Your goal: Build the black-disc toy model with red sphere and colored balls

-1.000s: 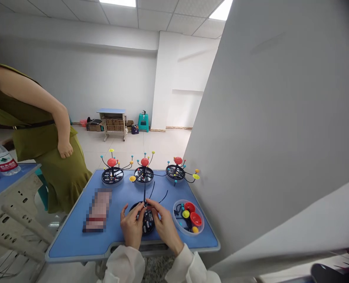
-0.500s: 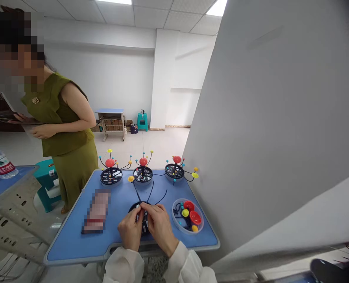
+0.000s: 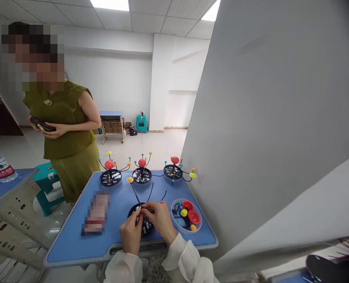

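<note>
Over a round black base [image 3: 147, 228] near the desk's front edge, my left hand [image 3: 131, 232] and my right hand [image 3: 161, 221] meet fingertip to fingertip. Both pinch the lower end of a thin black rod [image 3: 136, 193], which leans up and away to an orange ball [image 3: 130, 180]. Two more black rods [image 3: 150, 192] stick up behind my fingers with no balls on their tips. My fingers hide where the rods join the base. To the right of my right hand lies a clear round tray [image 3: 174, 223] with red half-shells, small coloured balls and black parts.
Three planet models with red balls [image 3: 109, 164] stand along the blue desk's [image 3: 71, 245] far edge. A blurred pinkish flat item [image 3: 96, 214] lies left. A grey wall [image 3: 251, 137] rises close on the right. A person in green [image 3: 65, 114] stands left, behind a table with a water bottle [image 3: 0, 165].
My right hand's fingers have shifted and bent, and more of the black base shows between my hands. The person in green has turned and now holds a dark item at the waist.
</note>
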A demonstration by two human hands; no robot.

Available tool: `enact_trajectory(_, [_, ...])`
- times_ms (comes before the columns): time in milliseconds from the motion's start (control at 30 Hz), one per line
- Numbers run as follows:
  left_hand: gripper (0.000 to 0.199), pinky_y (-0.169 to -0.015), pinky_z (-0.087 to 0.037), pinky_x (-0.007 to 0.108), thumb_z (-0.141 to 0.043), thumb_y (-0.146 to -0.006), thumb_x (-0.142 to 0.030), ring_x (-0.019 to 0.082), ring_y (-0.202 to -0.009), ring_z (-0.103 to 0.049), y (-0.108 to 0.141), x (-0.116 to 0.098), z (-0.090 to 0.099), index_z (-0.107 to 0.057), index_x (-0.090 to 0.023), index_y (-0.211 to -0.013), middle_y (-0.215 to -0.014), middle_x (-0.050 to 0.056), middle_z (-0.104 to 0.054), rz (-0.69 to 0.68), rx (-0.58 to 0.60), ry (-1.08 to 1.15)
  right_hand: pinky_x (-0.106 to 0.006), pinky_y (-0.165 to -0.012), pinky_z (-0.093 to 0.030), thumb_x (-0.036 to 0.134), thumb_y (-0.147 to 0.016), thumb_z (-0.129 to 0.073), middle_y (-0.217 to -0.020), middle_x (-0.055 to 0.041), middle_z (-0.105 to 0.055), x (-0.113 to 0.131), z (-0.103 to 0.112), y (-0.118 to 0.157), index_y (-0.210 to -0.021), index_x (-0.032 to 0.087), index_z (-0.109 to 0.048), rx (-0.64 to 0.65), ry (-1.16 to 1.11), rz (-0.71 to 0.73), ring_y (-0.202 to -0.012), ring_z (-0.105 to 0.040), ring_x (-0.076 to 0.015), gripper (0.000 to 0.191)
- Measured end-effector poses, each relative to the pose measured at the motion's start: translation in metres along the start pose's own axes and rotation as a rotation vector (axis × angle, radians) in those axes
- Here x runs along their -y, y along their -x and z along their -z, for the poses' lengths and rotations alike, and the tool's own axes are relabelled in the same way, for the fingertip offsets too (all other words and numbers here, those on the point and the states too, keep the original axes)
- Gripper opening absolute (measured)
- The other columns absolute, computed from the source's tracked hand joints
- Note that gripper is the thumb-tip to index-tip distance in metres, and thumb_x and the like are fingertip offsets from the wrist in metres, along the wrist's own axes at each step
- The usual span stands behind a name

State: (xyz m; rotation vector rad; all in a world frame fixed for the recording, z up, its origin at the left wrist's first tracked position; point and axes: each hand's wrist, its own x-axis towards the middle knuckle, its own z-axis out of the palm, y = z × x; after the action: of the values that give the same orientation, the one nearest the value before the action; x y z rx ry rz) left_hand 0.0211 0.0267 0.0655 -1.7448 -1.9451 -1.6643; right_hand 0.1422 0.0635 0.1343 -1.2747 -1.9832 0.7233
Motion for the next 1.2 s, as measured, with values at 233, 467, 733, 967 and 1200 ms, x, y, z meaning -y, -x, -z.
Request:
enact_trajectory(233, [0.029,-0.063,-0.058,0.027,-0.054,-0.09,-0.04,0.019,-0.075,-0.076,0.002,-0.001,0.003,-0.06,-0.024,-0.113,-0.085,0.001,-0.08,0.121,0.084,0.088,-0.033,-0.087,-0.034,0.025,-0.09,-0.06,-0.082,0.0018,-0.08,0.005,0.0,0.004,-0.093,0.029,-0.075,-0.022,0.029,-0.005,-0.076,-0.072,-0.0182,0.016])
enact_trajectory(467, [0.033,-0.068,-0.058,0.03,-0.052,-0.09,-0.039,0.019,-0.077,-0.075,0.002,-0.001,0.003,-0.06,-0.024,-0.118,-0.088,0.002,-0.079,0.148,0.152,0.145,-0.032,-0.082,-0.031,0.022,-0.093,-0.056,-0.083,0.0024,-0.08,0.005,-0.006,0.011,-0.098,0.028,-0.072,-0.085,0.204,0.078,-0.071,-0.071,-0.0156,0.018])
enact_trajectory(733, [0.034,-0.069,-0.056,0.031,-0.048,-0.093,-0.039,0.021,-0.083,-0.073,0.004,0.001,0.003,-0.066,-0.026,-0.119,-0.108,0.008,-0.075,0.1,0.162,0.123,-0.034,-0.086,-0.027,0.019,-0.092,-0.058,-0.076,0.0027,-0.079,0.01,-0.009,0.012,-0.09,0.026,-0.07,-0.126,0.327,0.14,-0.065,-0.069,-0.0156,0.015])
enact_trajectory(967, [0.036,-0.067,-0.055,0.029,-0.044,-0.094,-0.032,0.02,-0.08,-0.071,0.003,0.001,0.002,-0.064,-0.026,-0.123,-0.095,0.007,-0.074,0.043,0.212,0.102,-0.031,-0.08,-0.03,0.02,-0.091,-0.057,-0.073,0.0018,-0.077,-0.013,-0.021,0.014,-0.083,0.024,-0.071,-0.118,0.219,0.099,-0.062,-0.066,-0.0147,0.017])
enact_trajectory(1200, [0.035,-0.075,-0.058,0.034,-0.048,-0.09,-0.029,0.022,-0.088,-0.071,0.01,0.012,0.005,-0.065,-0.024,-0.12,-0.102,0.007,-0.072,0.051,0.27,0.108,-0.031,-0.08,-0.035,0.019,-0.091,-0.058,-0.09,0.0012,-0.078,-0.025,-0.031,0.02,-0.091,0.026,-0.072,-0.113,0.164,0.114,-0.079,-0.069,-0.0173,0.016])
